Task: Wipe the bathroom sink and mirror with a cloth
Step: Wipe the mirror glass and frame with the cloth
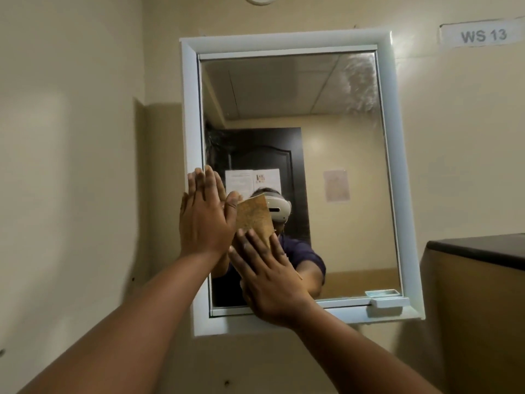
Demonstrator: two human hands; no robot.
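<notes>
A white-framed mirror [335, 155] hangs on the beige wall straight ahead. My right hand [270, 277] presses a tan, mottled cloth [254, 217] flat against the lower left of the glass, fingers straight; the cloth's upper part sticks up above the fingertips. My left hand [204, 214] lies flat with straight fingers on the mirror's left edge and frame, just left of the cloth, thumb near the cloth's top corner. Streaky smears show on the glass at the upper right. The sink is out of view.
A small white soap dish [389, 301] sits on the frame's lower right ledge. A dark-topped cabinet [477, 251] juts in at the right. A "WS 13" label [483, 35] is on the wall above it.
</notes>
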